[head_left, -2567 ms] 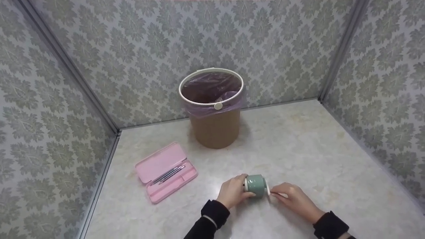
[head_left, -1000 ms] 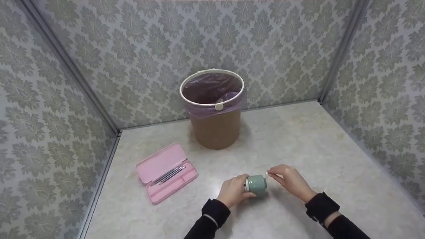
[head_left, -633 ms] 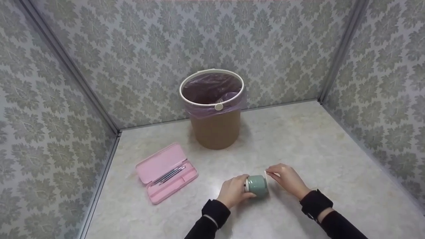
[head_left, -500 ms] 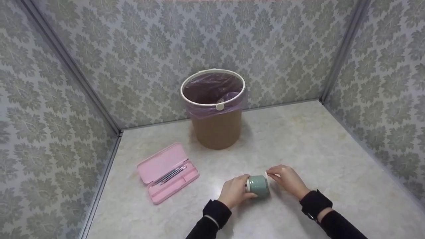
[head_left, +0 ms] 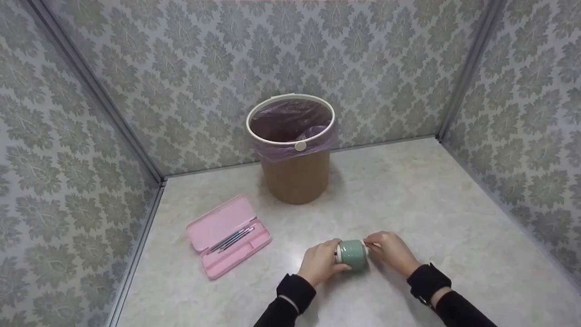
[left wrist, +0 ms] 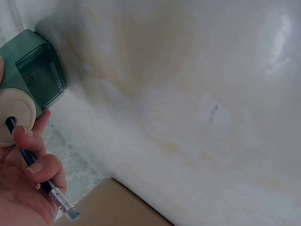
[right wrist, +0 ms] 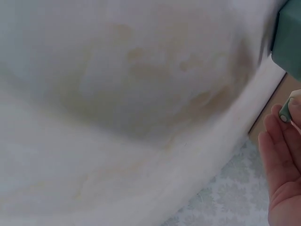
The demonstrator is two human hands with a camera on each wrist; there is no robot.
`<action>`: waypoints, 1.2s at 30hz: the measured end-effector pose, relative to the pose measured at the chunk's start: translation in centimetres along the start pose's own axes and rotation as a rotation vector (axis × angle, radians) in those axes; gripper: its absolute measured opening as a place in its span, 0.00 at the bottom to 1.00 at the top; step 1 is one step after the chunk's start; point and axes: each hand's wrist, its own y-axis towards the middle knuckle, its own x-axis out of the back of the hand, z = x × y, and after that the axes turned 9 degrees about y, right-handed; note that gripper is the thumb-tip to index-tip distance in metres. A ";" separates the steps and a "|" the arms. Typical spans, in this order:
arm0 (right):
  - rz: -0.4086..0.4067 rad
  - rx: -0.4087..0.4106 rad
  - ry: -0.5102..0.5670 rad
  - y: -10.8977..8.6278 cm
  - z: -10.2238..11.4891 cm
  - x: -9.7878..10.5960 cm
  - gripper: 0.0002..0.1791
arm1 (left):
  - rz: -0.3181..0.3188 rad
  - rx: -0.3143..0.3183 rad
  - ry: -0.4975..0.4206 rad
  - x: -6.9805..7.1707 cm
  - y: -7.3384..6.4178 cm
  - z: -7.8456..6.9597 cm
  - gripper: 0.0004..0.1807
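A green pencil sharpener lies over the table on its side, a cream ring facing left. My left hand holds it from the left. In the left wrist view, a dark pencil with a silvery end sits in the hole of the cream ring, and curled fingers of that hand lie over the pencil. On the opposite side, my right hand pinches the sharpener's crank; its small green knob shows between thumb and fingers in the right wrist view. The pencil's tip is hidden inside the sharpener.
Left of the hands lies an open pink pencil case with several pencils in it. A brown waste bin with a purple liner and white rim stands behind, near the patterned back wall. The pale table meets side walls.
My right hand has gone round with the crank, from low beside the sharpener up to its top, and now slightly down again. My left hand has kept the sharpener in nearly the same place.
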 end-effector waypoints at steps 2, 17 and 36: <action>0.002 0.001 0.003 -0.2 0.0 -0.1 0.04 | 0.002 0.001 0.001 0.1 0.0 0.0 0.33; 0.080 -0.057 0.070 -1.9 0.2 -0.6 0.13 | 0.016 0.029 -0.007 0.1 0.0 -0.2 0.33; 0.055 -0.066 0.073 -3.8 1.2 -0.6 0.06 | 0.025 0.034 -0.053 0.2 -0.2 -0.2 0.34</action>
